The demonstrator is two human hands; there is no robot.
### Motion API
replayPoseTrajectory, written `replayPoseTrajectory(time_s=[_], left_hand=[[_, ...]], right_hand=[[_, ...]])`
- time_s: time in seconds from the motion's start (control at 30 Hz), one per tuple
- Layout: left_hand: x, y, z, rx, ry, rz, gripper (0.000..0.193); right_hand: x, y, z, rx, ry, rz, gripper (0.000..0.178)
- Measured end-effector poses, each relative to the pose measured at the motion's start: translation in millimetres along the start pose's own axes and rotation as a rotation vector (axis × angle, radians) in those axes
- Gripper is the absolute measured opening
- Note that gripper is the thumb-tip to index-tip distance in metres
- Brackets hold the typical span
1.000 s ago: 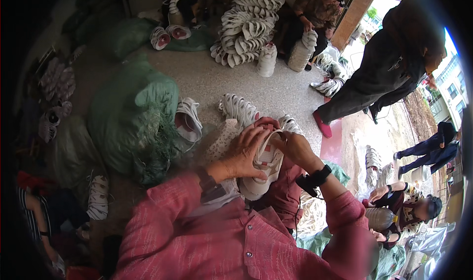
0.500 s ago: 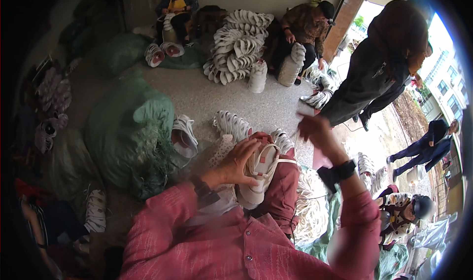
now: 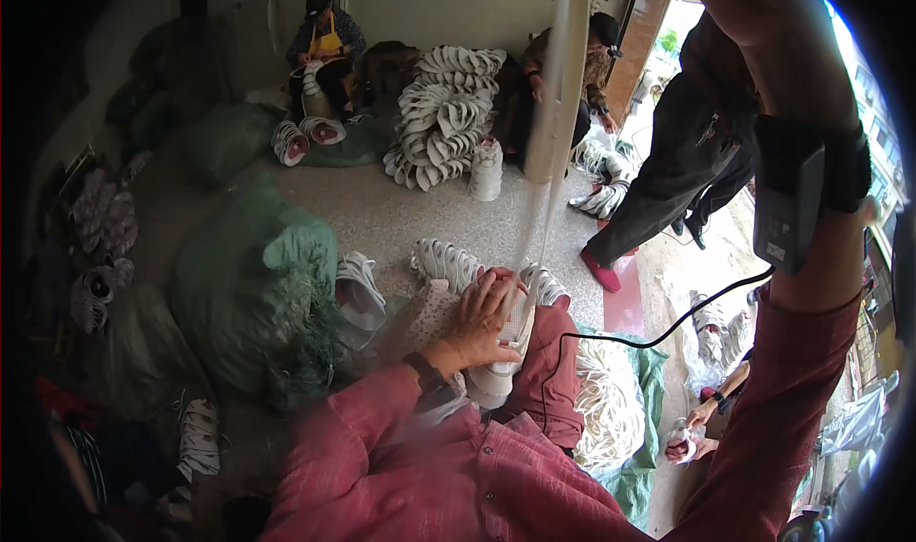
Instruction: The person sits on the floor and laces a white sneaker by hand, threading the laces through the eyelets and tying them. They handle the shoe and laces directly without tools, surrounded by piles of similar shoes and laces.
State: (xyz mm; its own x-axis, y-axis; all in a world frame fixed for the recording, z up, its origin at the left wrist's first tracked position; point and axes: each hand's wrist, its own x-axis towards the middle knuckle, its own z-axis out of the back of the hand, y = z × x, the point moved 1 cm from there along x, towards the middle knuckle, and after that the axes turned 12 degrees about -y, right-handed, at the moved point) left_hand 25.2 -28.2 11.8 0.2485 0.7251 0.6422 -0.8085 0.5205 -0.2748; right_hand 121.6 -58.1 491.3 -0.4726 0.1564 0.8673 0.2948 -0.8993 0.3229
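Observation:
On my lap is a white and beige sneaker [image 3: 490, 385], toe toward me, gripped across its upper by my left hand [image 3: 480, 324]. A white shoelace [image 3: 557, 93] stretches from the sneaker straight up past the top edge of the picture, blurred in places. High at the upper right, my raised right hand [image 3: 749, 3] is partly cut off by the frame. Its fingers are out of sight, so its grip does not show. A black cable [image 3: 658, 342] hangs from the device on my right wrist down to my lap.
A heap of white laces [image 3: 609, 399] lies at my right. Rows of white shoes [image 3: 448, 263] stand just ahead, with a large green sack [image 3: 253, 275] at left. Stacked shoe parts [image 3: 444, 113] rise farther back. Several people sit or stand around, one [image 3: 668, 151] at right.
My right hand has swung up and right from near the sneaker, and the lace is now drawn upward. My left hand has slid over the sneaker's upper. The view has shifted slightly.

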Motion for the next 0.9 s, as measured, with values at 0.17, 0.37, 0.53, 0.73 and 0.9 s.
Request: replayPoseTrajectory(time_s=[0.17,0.37,0.53,0.73,0.9], left_hand=[[0.7,-12.8,-18.7,0.017,-0.014,-0.071,0.114],[-29.6,22.9,-43.8,0.131,-0.079,-0.155,0.092],[-6.9,14.3,-8.4,-0.114,-0.076,-0.235,0.079],[68.9,5.1,82.2,-0.793,0.190,0.027,0.062],[175.6,-73.1,244.4,-1.066,-0.013,-0.023,0.058]], right_hand=[[-5.7,29.6,-1.6,-0.209,-0.143,-0.111,0.032],[4.4,-22.4,19.6,0.142,-0.105,-0.181,0.039],[-0.7,-7.4,31.8,0.227,-0.232,-0.410,0.031],[-1.5,-3.1,32.4,0.196,-0.266,-0.413,0.026],[-1.9,-5.5,43.6,0.019,-0.310,-0.293,0.023]])
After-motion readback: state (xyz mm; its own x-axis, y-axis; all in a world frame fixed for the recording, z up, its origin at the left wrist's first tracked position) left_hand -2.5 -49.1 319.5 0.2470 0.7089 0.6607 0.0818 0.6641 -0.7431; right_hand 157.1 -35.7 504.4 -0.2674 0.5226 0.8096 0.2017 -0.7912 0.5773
